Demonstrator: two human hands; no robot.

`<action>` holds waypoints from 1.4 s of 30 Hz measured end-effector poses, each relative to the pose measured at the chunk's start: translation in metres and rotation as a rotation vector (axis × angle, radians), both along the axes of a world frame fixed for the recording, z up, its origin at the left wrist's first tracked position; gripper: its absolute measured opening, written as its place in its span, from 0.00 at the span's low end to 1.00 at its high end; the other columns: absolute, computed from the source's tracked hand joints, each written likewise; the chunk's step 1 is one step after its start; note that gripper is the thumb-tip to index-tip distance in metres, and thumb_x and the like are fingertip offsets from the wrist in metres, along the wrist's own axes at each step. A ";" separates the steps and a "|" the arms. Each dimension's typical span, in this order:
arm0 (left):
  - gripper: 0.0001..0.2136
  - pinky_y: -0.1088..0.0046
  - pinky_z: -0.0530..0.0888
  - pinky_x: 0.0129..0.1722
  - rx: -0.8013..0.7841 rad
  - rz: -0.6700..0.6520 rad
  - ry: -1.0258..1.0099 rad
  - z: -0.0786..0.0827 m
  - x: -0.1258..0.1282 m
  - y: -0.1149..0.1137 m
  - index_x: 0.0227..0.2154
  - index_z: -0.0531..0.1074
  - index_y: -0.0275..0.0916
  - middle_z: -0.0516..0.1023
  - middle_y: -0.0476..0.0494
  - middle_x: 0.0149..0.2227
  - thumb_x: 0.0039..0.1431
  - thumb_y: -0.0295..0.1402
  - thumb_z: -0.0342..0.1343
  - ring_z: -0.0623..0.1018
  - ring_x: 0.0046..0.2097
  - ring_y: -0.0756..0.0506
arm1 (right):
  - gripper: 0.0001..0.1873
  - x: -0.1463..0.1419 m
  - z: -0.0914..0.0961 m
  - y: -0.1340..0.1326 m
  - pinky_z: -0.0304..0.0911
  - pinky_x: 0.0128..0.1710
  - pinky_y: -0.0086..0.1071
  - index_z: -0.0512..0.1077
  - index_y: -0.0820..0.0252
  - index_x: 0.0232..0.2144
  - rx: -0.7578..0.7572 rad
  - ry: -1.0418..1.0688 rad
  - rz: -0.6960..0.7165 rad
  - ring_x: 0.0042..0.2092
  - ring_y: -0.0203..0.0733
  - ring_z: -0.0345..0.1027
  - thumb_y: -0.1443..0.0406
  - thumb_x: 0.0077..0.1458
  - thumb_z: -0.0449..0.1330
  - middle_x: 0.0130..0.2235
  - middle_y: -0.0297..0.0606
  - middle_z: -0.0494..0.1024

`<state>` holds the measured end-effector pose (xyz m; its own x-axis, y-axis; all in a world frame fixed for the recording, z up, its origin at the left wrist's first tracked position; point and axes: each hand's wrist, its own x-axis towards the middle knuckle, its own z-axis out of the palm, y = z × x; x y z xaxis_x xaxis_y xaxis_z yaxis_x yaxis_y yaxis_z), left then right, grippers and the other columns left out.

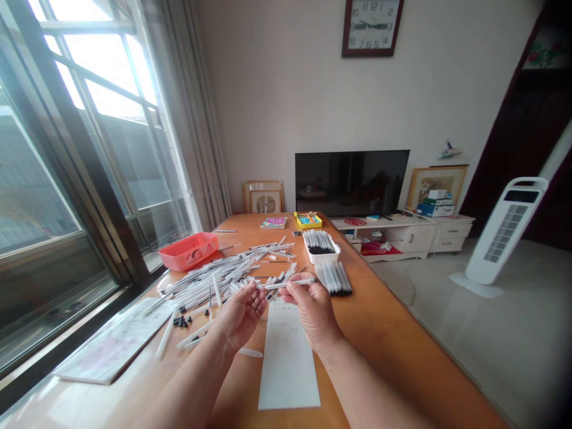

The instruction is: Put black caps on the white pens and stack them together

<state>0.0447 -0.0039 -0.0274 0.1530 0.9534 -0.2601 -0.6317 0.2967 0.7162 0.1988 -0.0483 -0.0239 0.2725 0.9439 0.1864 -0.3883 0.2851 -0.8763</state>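
Both my hands are raised over a long orange table. My right hand pinches a white pen that lies level, its tip pointing left. My left hand is curled with its fingertips closed on the pen's left end. A big loose heap of white pen barrels spreads just beyond my left hand. A neat row of finished pens lies beyond my right hand, behind it a white tray packed with more. Small black caps are scattered on the left.
A white paper strip lies under my forearms. An orange basket stands at the left, a printed sheet near the window edge. Small boxes sit at the table's far end. A TV, cabinet and white tower fan stand beyond.
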 end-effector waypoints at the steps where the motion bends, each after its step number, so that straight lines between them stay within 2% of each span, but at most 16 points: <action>1: 0.02 0.79 0.79 0.33 -0.003 0.006 -0.001 0.000 0.000 0.000 0.34 0.72 0.35 0.80 0.44 0.31 0.64 0.27 0.57 0.80 0.30 0.52 | 0.15 0.000 0.000 0.000 0.72 0.39 0.37 0.71 0.60 0.36 0.000 -0.006 0.000 0.37 0.44 0.78 0.57 0.51 0.67 0.33 0.38 0.80; 11: 0.01 0.77 0.81 0.33 0.026 -0.005 0.012 0.000 -0.001 -0.001 0.35 0.72 0.34 0.80 0.41 0.31 0.63 0.24 0.57 0.82 0.32 0.50 | 0.15 -0.001 -0.005 0.002 0.71 0.40 0.36 0.73 0.62 0.36 0.023 -0.044 0.063 0.38 0.44 0.77 0.57 0.51 0.68 0.35 0.40 0.81; 16: 0.02 0.77 0.80 0.34 0.100 0.019 0.050 -0.001 -0.005 0.001 0.34 0.71 0.35 0.79 0.42 0.31 0.61 0.23 0.58 0.81 0.32 0.50 | 0.19 -0.001 -0.006 0.001 0.70 0.33 0.33 0.76 0.64 0.37 -0.073 -0.129 0.111 0.32 0.42 0.76 0.53 0.53 0.65 0.33 0.42 0.80; 19: 0.02 0.76 0.80 0.35 0.169 0.031 0.105 -0.002 -0.009 0.002 0.36 0.72 0.35 0.79 0.42 0.32 0.60 0.24 0.59 0.81 0.33 0.49 | 0.20 0.001 -0.004 -0.001 0.67 0.28 0.30 0.77 0.64 0.38 -0.116 -0.168 0.168 0.28 0.39 0.74 0.53 0.54 0.63 0.30 0.41 0.80; 25: 0.14 0.76 0.78 0.36 0.254 0.096 0.234 -0.003 -0.013 0.003 0.45 0.76 0.34 0.80 0.42 0.34 0.56 0.30 0.65 0.79 0.32 0.51 | 0.17 0.003 -0.002 -0.005 0.54 0.20 0.24 0.76 0.63 0.41 -0.156 -0.354 0.303 0.20 0.31 0.61 0.57 0.55 0.61 0.22 0.31 0.73; 28: 0.19 0.76 0.77 0.36 0.268 0.110 0.283 -0.005 -0.011 0.002 0.44 0.77 0.33 0.80 0.42 0.34 0.50 0.35 0.69 0.78 0.32 0.51 | 0.13 -0.001 -0.008 -0.003 0.51 0.21 0.25 0.76 0.62 0.38 -0.074 -0.433 0.259 0.21 0.30 0.56 0.59 0.55 0.60 0.22 0.28 0.69; 32: 0.22 0.75 0.77 0.36 0.269 0.136 0.323 -0.007 -0.006 0.000 0.43 0.78 0.34 0.80 0.42 0.34 0.46 0.39 0.71 0.78 0.32 0.50 | 0.12 -0.006 -0.018 0.002 0.50 0.22 0.26 0.75 0.61 0.38 -0.017 -0.484 0.206 0.22 0.30 0.53 0.60 0.56 0.59 0.23 0.28 0.68; 37: 0.20 0.75 0.77 0.37 0.238 0.165 0.294 -0.008 -0.001 0.000 0.39 0.78 0.34 0.80 0.43 0.32 0.43 0.37 0.72 0.78 0.32 0.51 | 0.11 -0.009 -0.020 0.002 0.55 0.27 0.27 0.75 0.61 0.37 0.016 -0.549 0.125 0.26 0.33 0.59 0.61 0.57 0.57 0.28 0.32 0.75; 42: 0.18 0.76 0.77 0.36 0.233 0.156 0.268 -0.006 0.001 -0.002 0.39 0.78 0.34 0.79 0.44 0.32 0.44 0.35 0.72 0.78 0.31 0.51 | 0.11 -0.008 -0.017 0.000 0.54 0.26 0.27 0.75 0.61 0.37 0.030 -0.564 0.105 0.26 0.34 0.59 0.61 0.57 0.57 0.27 0.32 0.74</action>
